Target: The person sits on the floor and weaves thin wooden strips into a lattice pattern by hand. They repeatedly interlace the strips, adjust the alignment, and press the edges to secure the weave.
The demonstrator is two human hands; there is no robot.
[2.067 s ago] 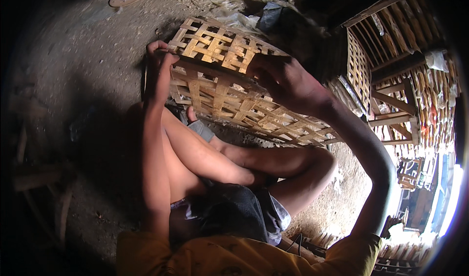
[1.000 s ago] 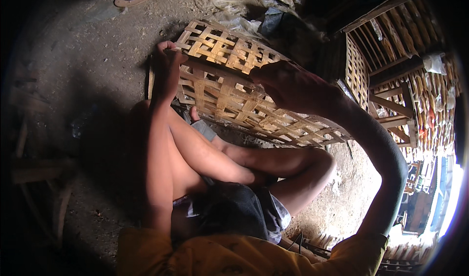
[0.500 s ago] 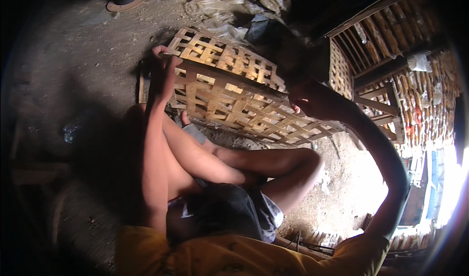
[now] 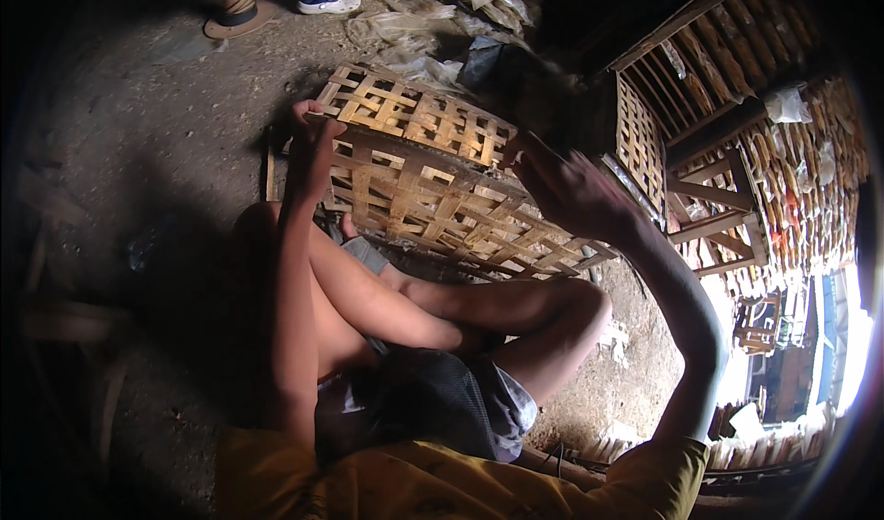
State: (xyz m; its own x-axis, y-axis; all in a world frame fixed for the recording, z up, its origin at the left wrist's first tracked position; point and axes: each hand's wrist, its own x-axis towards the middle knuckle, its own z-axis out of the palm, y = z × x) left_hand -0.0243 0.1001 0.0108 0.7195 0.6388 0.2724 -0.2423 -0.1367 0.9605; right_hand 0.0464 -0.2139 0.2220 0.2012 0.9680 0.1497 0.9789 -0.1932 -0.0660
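A crate woven of flat bamboo strips (image 4: 419,193) lies on the ground in front of my crossed legs, its slatted top panel (image 4: 419,106) meeting the near side along a dark wooden edge strip. At the crate's left corner my left hand (image 4: 315,138) is closed around the end of that strip, thumb on top. Farther right, my right hand (image 4: 575,189) is at the same edge with its fingers bent and close to the weave. Shadow hides its fingertips, and what they pinch cannot be made out.
My bare legs (image 4: 387,304) are folded close to the crate's near side. Beyond it lie crumpled plastic sheets (image 4: 410,37), with a wooden spool (image 4: 239,9) and another person's white shoe (image 4: 331,5) to the left. A slatted wooden frame (image 4: 714,212) stands at the right.
My right hand has moved left along the crate's edge, from its right end toward the middle. My left hand keeps its hold at the corner. The crate sits slightly lower in the picture.
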